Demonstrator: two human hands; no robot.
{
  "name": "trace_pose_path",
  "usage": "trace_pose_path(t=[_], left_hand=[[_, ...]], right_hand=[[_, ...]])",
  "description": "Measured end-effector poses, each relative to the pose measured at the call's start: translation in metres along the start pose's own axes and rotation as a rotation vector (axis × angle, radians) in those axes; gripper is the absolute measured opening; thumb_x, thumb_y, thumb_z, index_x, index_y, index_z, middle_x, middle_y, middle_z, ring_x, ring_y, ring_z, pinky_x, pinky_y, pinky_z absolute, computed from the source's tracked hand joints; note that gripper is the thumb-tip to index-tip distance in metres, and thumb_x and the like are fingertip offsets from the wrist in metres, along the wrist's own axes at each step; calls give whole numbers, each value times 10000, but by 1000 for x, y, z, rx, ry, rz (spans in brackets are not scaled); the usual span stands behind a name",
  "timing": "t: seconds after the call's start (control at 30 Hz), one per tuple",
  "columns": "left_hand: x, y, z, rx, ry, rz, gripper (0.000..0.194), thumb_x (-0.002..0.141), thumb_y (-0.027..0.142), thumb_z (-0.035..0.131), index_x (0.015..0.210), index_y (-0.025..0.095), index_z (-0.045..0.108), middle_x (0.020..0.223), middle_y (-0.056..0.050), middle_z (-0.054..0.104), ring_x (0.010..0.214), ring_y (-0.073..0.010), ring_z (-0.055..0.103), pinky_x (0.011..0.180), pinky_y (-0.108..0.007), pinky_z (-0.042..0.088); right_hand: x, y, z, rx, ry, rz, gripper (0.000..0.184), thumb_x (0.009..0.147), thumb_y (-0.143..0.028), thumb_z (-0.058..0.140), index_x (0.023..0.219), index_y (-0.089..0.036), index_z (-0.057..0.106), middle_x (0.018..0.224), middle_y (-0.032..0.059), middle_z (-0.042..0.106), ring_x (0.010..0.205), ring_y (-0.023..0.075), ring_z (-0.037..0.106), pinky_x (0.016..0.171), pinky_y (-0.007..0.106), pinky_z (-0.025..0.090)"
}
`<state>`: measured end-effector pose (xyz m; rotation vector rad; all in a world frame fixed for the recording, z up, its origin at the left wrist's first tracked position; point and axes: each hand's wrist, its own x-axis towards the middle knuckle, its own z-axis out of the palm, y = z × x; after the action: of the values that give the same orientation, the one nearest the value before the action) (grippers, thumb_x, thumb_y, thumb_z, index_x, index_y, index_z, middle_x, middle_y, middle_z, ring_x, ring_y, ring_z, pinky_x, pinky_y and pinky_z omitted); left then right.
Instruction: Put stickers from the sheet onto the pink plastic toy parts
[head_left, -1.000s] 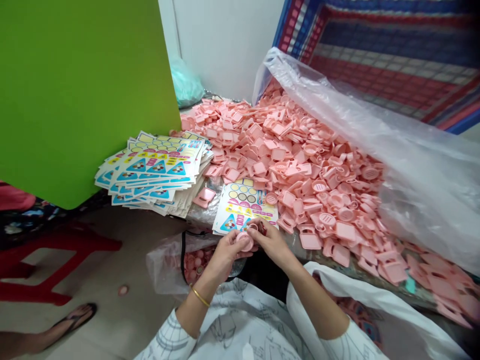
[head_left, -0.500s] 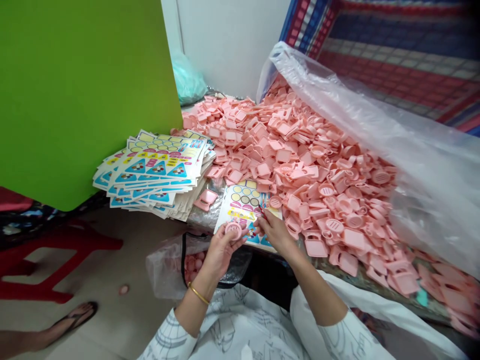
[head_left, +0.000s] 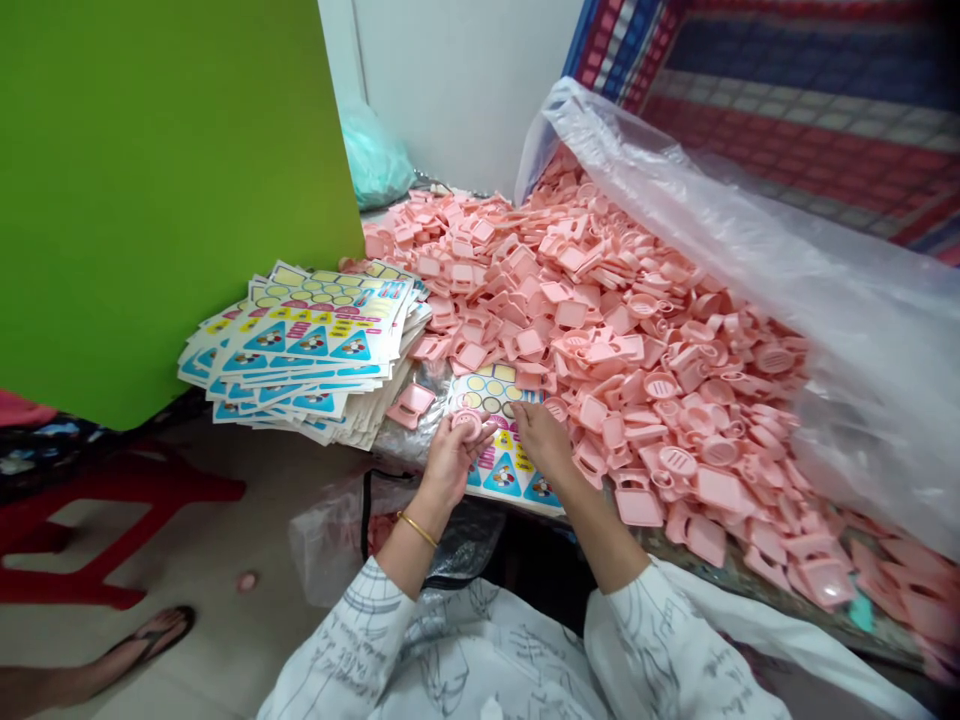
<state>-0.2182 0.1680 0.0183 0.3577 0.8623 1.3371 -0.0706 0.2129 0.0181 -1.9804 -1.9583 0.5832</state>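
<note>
My left hand (head_left: pixel 448 465) pinches a small round pink plastic piece (head_left: pixel 466 424) over the left side of a sticker sheet (head_left: pixel 501 482). Its other fingers stretch to the right. Just across the sheet, my right hand (head_left: pixel 546 438) has its fingertips drawn together over the printed circles. Whatever lies between those fingertips, if anything, is too small to make out. Yellow circles, pink shapes and blue triangles are printed on the sheet. Close by on the left, a pink square piece with a handle (head_left: pixel 412 405) lies on the clear plastic covering.
A large heap of pink plastic pieces (head_left: pixel 600 330) spills from a clear bag (head_left: pixel 720 240). Stacked sticker sheets (head_left: pixel 315 345) stand left, beside a green panel (head_left: pixel 172 200). Below are an open bag (head_left: pixel 330 550), a red stool (head_left: pixel 127 500) and another person's foot (head_left: pixel 157 640).
My right hand has left the pink piece and moved up over the sticker sheet. My left hand has carried the piece up and to the left.
</note>
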Motion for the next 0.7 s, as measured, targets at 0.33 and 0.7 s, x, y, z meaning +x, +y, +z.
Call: trace_pose_path(t=[0.33, 0.7], left_hand=[[10, -16, -10, 31, 123, -24, 231, 748, 164, 675, 899, 191, 501, 1045, -77, 694, 988, -199, 709, 876, -331, 540], [10, -15, -10, 39, 112, -38, 225, 777, 177, 646, 950, 191, 503, 1059, -97, 703, 1017, -217, 709, 920, -365, 527]], right_hand=[[6, -7, 19, -164, 115, 29, 296, 1006, -260, 377, 1118, -200, 644, 1093, 111, 657, 993, 223, 589, 735, 301, 383], [7, 2, 19, -78, 122, -17, 254, 995, -267, 420, 1068, -214, 657, 1108, 70, 667, 1007, 199, 582, 739, 282, 365]])
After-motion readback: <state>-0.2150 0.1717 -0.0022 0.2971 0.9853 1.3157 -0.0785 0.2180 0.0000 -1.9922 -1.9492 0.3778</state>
